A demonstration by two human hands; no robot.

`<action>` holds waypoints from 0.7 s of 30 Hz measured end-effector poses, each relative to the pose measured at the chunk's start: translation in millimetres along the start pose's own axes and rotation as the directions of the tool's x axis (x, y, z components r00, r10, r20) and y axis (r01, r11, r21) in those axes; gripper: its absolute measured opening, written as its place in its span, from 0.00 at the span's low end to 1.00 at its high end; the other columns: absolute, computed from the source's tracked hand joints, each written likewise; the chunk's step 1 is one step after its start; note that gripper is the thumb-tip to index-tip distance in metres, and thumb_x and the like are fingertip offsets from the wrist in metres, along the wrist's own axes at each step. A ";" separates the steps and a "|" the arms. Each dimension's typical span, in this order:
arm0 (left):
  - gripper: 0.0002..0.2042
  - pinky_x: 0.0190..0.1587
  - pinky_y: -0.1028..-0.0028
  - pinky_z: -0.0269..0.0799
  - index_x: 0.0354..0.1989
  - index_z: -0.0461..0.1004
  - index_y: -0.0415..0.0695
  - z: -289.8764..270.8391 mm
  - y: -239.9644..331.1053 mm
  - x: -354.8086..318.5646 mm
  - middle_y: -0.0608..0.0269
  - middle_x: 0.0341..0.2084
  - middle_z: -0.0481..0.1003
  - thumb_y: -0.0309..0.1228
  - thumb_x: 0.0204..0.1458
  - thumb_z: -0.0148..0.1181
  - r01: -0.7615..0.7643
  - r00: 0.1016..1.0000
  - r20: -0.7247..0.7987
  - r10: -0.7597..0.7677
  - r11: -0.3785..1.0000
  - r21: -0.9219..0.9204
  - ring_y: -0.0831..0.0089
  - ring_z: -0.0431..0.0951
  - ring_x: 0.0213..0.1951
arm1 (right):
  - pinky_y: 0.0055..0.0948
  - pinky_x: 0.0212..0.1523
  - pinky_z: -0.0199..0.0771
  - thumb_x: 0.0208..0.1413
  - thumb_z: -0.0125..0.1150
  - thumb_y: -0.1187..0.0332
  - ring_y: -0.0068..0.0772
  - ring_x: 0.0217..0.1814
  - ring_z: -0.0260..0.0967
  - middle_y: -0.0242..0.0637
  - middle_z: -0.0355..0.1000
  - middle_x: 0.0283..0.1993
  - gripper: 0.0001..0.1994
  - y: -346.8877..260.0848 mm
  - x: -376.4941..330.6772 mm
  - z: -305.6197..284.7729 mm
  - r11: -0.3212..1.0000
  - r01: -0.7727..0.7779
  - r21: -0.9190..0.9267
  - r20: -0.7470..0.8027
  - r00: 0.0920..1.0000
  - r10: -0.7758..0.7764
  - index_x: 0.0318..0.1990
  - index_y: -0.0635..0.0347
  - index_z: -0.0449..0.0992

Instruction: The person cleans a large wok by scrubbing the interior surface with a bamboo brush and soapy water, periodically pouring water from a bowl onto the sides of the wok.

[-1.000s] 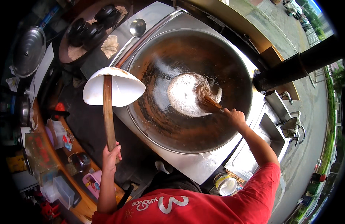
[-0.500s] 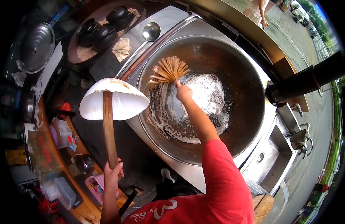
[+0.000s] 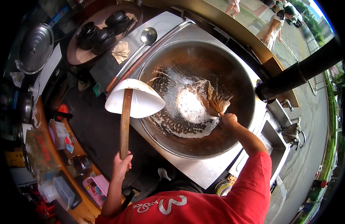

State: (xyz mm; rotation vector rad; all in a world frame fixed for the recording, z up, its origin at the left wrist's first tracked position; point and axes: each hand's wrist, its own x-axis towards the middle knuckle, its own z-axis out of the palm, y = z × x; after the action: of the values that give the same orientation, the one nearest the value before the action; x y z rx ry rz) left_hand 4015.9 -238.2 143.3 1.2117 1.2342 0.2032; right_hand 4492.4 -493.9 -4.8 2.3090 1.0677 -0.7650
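Note:
My right hand [image 3: 229,119] grips a bamboo wok brush [image 3: 216,104], its bristles down in the foamy water [image 3: 191,104] at the right of a large round wok [image 3: 180,151]. White suds lie over the wok's bottom and smear up its left wall. My left hand [image 3: 121,164] is wrapped round the long wooden handle of a big white ladle [image 3: 137,99]. The ladle's pale bowl is held up at the wok's left rim, with the handle pointing down toward me. Whether its bowl touches the rim I cannot tell.
A metal ladle [image 3: 149,36] and a folded cloth [image 3: 121,52] lie on the counter at the far left of the wok. Beyond are dark pots [image 3: 103,43] in a wide basin. A sink [image 3: 267,138] and a thick black pipe [image 3: 299,74] stand right. Another person [image 3: 273,28] is outside.
My right hand has swept the brush from the wok's left side across to the right, dragging the suds. The white ladle has moved right and now overlaps the wok's left rim.

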 end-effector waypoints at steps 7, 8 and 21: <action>0.09 0.17 0.82 0.65 0.39 0.68 0.43 -19.2 -12.7 -8.3 0.71 0.19 0.67 0.26 0.49 0.59 0.044 0.999 -0.032 -0.044 0.999 0.019 0.84 0.66 0.15 | 0.40 0.29 0.73 0.50 0.59 0.58 0.51 0.32 0.75 0.49 0.74 0.36 0.40 -75.9 -86.0 -19.7 0.935 0.230 0.271 0.355 0.879 -0.319 0.67 0.47 0.43; 0.09 0.17 0.82 0.65 0.39 0.68 0.43 -20.9 -15.4 -9.4 0.71 0.19 0.67 0.26 0.49 0.59 0.058 0.998 -0.037 -0.058 0.998 0.017 0.84 0.66 0.15 | 0.40 0.28 0.73 0.49 0.59 0.60 0.52 0.31 0.74 0.50 0.74 0.34 0.41 -93.8 -85.5 -19.2 0.911 0.267 0.314 0.319 0.874 -0.366 0.68 0.46 0.41; 0.09 0.19 0.82 0.64 0.39 0.68 0.41 -9.5 -18.0 -13.4 0.69 0.19 0.67 0.24 0.49 0.58 0.178 0.977 -0.128 -0.170 0.983 0.055 0.83 0.66 0.17 | 0.40 0.24 0.76 0.56 0.53 0.68 0.41 0.35 0.76 0.48 0.72 0.43 0.41 -182.2 207.4 -146.8 0.933 -0.139 0.332 -0.319 0.914 0.249 0.69 0.25 0.33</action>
State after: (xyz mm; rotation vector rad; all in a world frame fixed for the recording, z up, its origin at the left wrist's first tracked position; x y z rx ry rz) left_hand 3994.7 -249.4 138.8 1.1540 1.4569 0.1096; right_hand 4501.5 -188.0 -68.7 2.8500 0.8869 -0.4622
